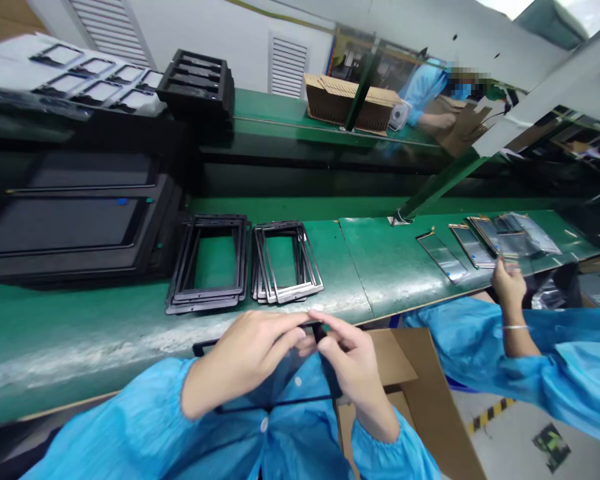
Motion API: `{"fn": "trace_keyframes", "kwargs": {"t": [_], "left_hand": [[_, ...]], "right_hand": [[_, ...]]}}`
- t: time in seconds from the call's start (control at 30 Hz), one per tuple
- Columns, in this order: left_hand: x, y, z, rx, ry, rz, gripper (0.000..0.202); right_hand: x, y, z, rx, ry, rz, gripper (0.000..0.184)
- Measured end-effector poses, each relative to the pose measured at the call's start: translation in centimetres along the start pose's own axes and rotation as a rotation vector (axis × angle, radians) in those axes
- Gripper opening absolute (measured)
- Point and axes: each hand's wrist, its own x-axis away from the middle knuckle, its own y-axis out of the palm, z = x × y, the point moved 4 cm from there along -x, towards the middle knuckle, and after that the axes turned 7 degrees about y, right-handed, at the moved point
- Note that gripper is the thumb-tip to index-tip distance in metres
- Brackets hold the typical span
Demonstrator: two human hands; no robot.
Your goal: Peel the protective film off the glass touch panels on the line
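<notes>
Both my hands are raised over my lap, at the near edge of the green bench [105,333]. They grip a thin black rectangular frame [275,402] at its far end. My left hand [245,353] pinches the frame's top edge from the left, fingers curled. My right hand [347,357] pinches the same edge from the right, and the fingertips of both hands nearly touch. Part of the frame is hidden behind my hands. On the bench just beyond lie two stacks of frames: a black stack [211,261] and a lighter-edged stack [285,261].
Large black trays [75,227] fill the bench's left. An open cardboard box [415,380] sits by my right knee. A co-worker's hand [509,287] on the right reaches toward glass panels [443,255]. Another person sits beyond the far conveyor, near a cardboard box [340,101].
</notes>
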Motion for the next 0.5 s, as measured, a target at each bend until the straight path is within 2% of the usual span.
{"fn": "trace_keyframes", "kwargs": {"t": [0.1, 0.2, 0.33, 0.5], "left_hand": [[1.0, 0.7, -1.6, 0.431, -0.267, 0.121, 0.040], [2.2, 1.2, -2.7, 0.727, -0.427, 0.262, 0.054], [2.7, 1.2, -2.7, 0.806, -0.478, 0.349, 0.069], [3.1, 1.1, -2.6, 0.815, -0.477, 0.348, 0.060]], "right_hand": [[-0.4, -1.0, 0.7, -0.084, 0.042, 0.096, 0.035], [-0.8, -1.8, 1.6, -0.106, 0.071, 0.185, 0.039], [-1.3, -1.4, 1.8, -0.135, 0.063, 0.195, 0.044], [-1.2, -0.7, 0.7, -0.067, 0.007, 0.171, 0.053]]}}
